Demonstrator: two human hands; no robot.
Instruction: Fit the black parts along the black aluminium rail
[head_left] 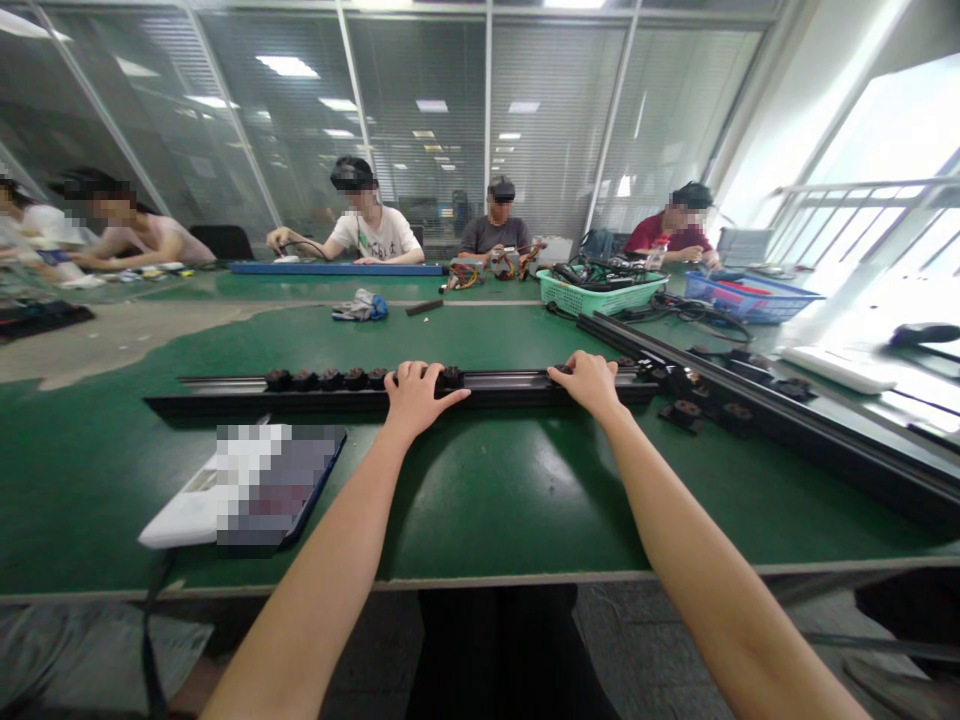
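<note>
A long black rail [510,396] with a silver inner channel lies crosswise on the green table. Several black blocks with brownish round tops [330,380] sit in a row in its left half. My left hand [412,397] grips at the right end of that row, its thumb spread along the near edge and a black block [451,378] between thumb and fingers. Farther right, my right hand [590,382] is closed at the channel over a small dark block [559,372], mostly hidden by the fingers.
A second long black rail [795,430] lies slantwise at right, with loose blocks [682,415] around it. A white device and phone [319,490] lie at left. Behind stand a green basket [600,295] of cables and a blue basket [750,300]. Several people sit across the table.
</note>
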